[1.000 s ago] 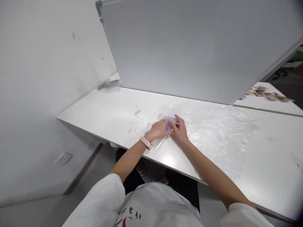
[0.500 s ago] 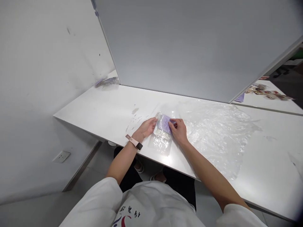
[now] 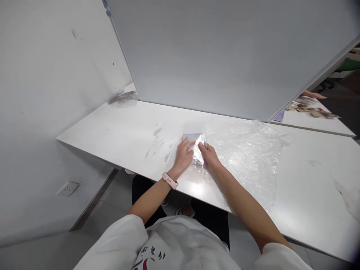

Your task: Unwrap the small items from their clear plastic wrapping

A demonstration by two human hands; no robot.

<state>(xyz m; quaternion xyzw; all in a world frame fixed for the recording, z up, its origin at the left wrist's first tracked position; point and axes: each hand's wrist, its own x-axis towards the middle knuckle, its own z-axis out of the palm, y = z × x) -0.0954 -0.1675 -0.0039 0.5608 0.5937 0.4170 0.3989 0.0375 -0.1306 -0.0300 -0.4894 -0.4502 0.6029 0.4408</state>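
A small clear plastic pouch (image 3: 197, 148) lies on the white table (image 3: 118, 131) near its front edge. My left hand (image 3: 184, 155) presses down on the pouch's left side with curled fingers; a pink watch sits on that wrist. On the right edge of the pouch my right hand (image 3: 209, 155) pinches it with fingers together. A purple item seen inside the pouch earlier is hidden now.
A large crinkled clear plastic sheet (image 3: 247, 150) spreads to the right of my hands. A grey partition board (image 3: 225, 56) stands behind. Small packets (image 3: 122, 96) lie at the far left corner. Beyond the board, another person's hand (image 3: 312, 94) reaches toward packets (image 3: 306, 108).
Both hands lifted the pouch open showing a purple item, then laid it flat and pressed on it. The view shifted slightly left.
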